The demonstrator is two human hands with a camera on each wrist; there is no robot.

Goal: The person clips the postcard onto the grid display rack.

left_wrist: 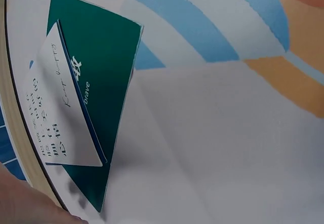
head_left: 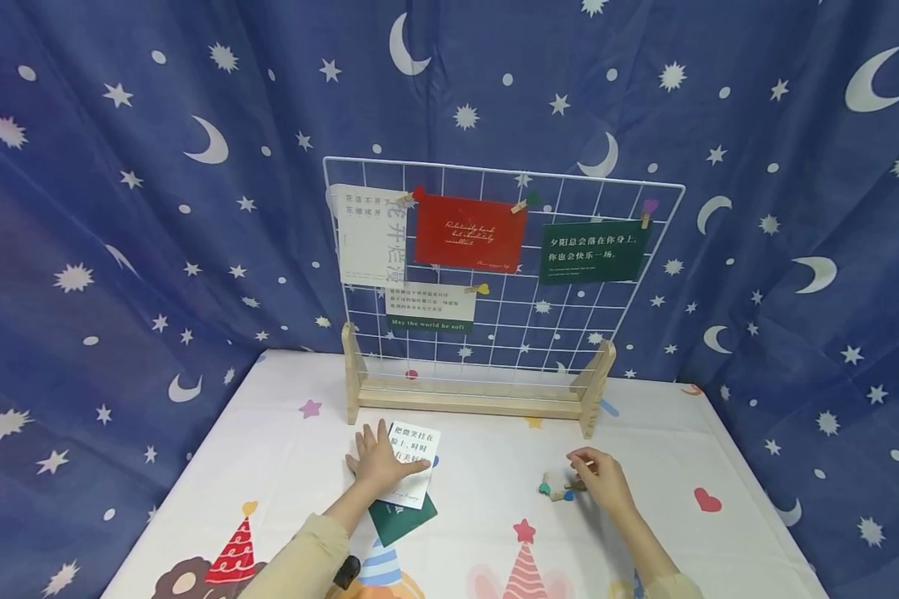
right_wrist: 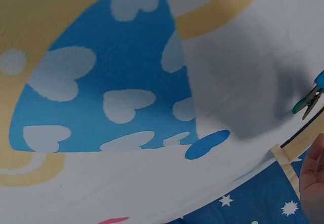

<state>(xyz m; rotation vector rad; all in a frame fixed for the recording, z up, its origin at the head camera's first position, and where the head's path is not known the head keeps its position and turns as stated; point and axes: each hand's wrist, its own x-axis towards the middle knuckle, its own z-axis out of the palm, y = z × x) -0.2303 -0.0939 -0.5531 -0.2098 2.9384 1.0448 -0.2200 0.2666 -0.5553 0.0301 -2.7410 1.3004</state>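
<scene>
My left hand (head_left: pixel 375 462) is spread over the left side of a white card (head_left: pixel 417 443) with dark lettering, thumb reaching across it. In the left wrist view a blue-edged layer shows under that white card (left_wrist: pixel 76 112), and both overlap a green card (left_wrist: pixel 98 26) with white lettering. My right hand (head_left: pixel 603 481) hovers beside a few small wooden clothespins (head_left: pixel 557 485) with teal and blue ends. Its fingers are loosely bent, with a gap between index finger and thumb. Only part of it (right_wrist: pixel 313 178) shows in the right wrist view, near the clothespins (right_wrist: pixel 310 100).
Behind the hands a white wire grid (head_left: pixel 494 320) stands in a wooden base (head_left: pixel 472 401). Clipped to it are a white card (head_left: pixel 367 241), a red card (head_left: pixel 470 235), a green card (head_left: pixel 592 251) and a white-and-green card (head_left: pixel 430 308). A starry blue curtain (head_left: pixel 449 83) hangs behind.
</scene>
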